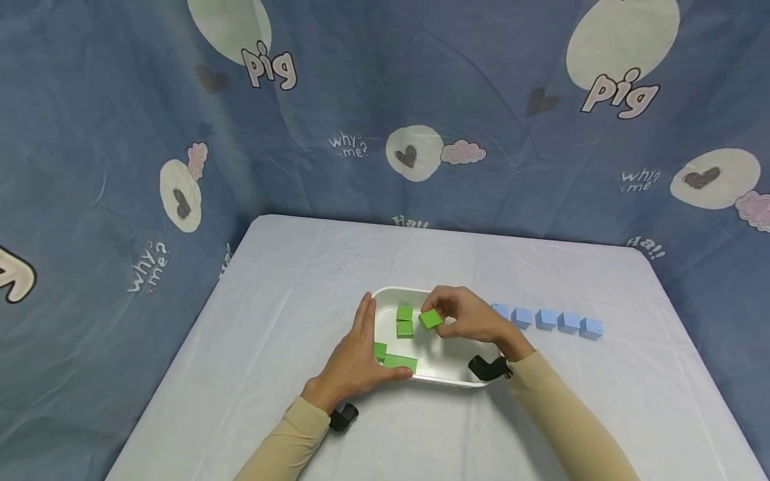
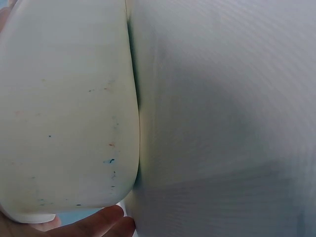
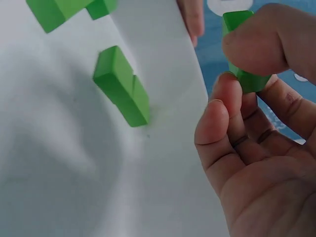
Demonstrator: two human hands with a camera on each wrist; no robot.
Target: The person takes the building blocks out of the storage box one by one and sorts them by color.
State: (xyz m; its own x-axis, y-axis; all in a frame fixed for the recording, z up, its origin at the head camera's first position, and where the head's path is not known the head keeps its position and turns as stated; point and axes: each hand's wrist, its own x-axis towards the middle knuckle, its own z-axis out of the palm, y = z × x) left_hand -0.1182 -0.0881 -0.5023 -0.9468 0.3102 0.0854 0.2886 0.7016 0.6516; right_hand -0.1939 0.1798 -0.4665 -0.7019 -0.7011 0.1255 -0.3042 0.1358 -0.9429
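Note:
My right hand (image 1: pixel 472 316) pinches a green cube (image 1: pixel 430 318) between thumb and fingers, over a white tray (image 1: pixel 442 369). The right wrist view shows this held cube above the loose fingertips. Inside the tray, two green cubes (image 3: pixel 121 86) sit against each other. More green blocks (image 1: pixel 400 362) lie at its near left corner, partly hidden by my left hand (image 1: pixel 353 357). That hand rests along the tray's left end, its fingers straight and its thumb stretched along the near rim. The left wrist view has the tray's outer wall (image 2: pixel 69 113), marked with small coloured specks.
Right of the tray, several light blue cubes (image 1: pixel 546 319) form a row on the white-covered table (image 1: pixel 301 287); the right hand partly hides its left end. A blue printed cloth (image 1: pixel 361 87) hangs behind the table and at its sides.

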